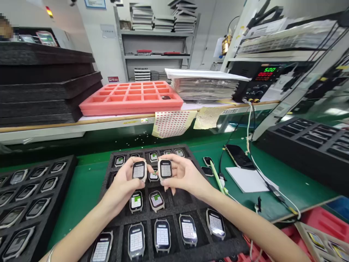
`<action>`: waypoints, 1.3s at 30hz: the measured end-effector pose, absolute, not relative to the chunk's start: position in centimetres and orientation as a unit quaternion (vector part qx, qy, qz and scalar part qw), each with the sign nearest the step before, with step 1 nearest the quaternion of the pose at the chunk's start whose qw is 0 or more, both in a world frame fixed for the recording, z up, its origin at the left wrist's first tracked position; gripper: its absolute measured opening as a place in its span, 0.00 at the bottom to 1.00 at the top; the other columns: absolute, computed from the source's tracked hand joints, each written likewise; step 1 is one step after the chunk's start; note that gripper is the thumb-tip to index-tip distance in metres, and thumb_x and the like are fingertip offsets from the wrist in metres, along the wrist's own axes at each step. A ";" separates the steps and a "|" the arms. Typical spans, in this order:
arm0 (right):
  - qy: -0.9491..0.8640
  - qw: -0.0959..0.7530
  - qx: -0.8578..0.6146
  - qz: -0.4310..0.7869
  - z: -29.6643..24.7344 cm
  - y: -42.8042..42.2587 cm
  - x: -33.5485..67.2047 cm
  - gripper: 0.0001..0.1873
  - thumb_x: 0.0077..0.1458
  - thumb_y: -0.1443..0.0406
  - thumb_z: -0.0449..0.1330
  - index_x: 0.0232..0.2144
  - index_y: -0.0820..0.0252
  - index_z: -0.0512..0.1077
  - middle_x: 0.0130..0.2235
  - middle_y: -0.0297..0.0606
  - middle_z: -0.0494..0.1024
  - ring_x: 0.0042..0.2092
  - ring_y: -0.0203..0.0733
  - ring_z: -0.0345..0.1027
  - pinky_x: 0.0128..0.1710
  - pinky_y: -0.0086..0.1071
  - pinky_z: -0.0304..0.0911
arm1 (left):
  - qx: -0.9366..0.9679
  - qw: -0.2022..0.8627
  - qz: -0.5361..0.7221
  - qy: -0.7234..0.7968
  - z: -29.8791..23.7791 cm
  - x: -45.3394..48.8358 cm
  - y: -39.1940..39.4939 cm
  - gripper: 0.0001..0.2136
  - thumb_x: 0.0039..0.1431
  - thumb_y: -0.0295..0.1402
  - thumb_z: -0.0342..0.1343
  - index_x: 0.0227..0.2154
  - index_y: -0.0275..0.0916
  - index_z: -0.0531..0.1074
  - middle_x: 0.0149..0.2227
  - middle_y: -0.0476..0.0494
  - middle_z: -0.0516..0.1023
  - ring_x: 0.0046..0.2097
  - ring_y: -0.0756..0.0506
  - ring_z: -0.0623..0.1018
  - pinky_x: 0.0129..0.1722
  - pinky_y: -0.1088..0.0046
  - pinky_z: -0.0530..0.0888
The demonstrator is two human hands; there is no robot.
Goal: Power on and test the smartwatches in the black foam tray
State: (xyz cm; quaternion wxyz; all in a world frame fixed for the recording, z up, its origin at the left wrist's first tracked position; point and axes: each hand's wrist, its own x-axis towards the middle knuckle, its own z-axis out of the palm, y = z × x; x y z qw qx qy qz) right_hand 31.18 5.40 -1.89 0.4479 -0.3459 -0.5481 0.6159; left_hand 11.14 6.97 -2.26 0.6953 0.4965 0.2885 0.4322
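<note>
My left hand grips a smartwatch case without a strap, its lit screen turned toward me. In my right hand is a second smartwatch case, held upright between thumb and fingers, its screen also lit. Both are raised side by side, a small gap between them, above a black foam tray. More watch cases sit in the tray's compartments; a front one shows a white list, while one further back shows green and white blocks. My hands cover part of the tray's middle rows.
Left of the tray lies another black foam tray of watches. A phone, white paper, a green pen and cables are on the right. A pink foam tray and a power supply stand on the shelf ahead.
</note>
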 end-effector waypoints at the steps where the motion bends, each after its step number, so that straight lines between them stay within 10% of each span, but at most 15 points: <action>1: -0.550 0.441 -0.345 0.619 -2.0 5.3 30.9 0.32 0.42 0.71 0.69 0.49 0.59 0.63 0.33 0.35 0.74 0.27 0.35 0.70 0.19 0.23 0.67 | 0.491 0.696 0.434 0.294 -2.6 11.2 6.9 0.21 0.45 0.17 0.55 0.42 0.41 0.63 0.38 0.47 0.75 0.38 0.49 0.72 0.39 0.75 0.66; 11: -0.585 0.479 -0.433 0.490 -3.0 4.0 31.3 0.13 0.57 0.62 0.60 0.44 0.60 0.70 0.28 0.34 0.73 0.20 0.30 0.64 0.16 0.21 0.57 | 0.428 0.773 0.391 0.259 -3.4 11.8 6.0 0.29 0.45 0.20 0.56 0.53 0.41 0.60 0.42 0.42 0.71 0.44 0.41 0.74 0.38 0.65 0.72; 22: -0.602 0.477 -0.415 0.487 -2.8 3.2 31.6 0.15 0.59 0.58 0.57 0.46 0.60 0.71 0.31 0.38 0.76 0.22 0.35 0.67 0.19 0.26 0.61 | 0.489 0.730 0.396 0.267 -4.8 12.0 6.3 0.25 0.60 0.40 0.53 0.57 0.39 0.57 0.33 0.43 0.74 0.33 0.45 0.76 0.30 0.68 0.75; 39: -0.587 0.453 -0.333 0.582 0.7 0.7 30.7 0.24 0.52 0.62 0.66 0.51 0.54 0.66 0.38 0.41 0.76 0.30 0.39 0.73 0.30 0.30 0.70 | 0.487 0.737 0.407 0.232 -4.1 11.9 5.6 0.20 0.54 0.27 0.56 0.50 0.41 0.61 0.38 0.45 0.74 0.34 0.47 0.75 0.35 0.69 0.74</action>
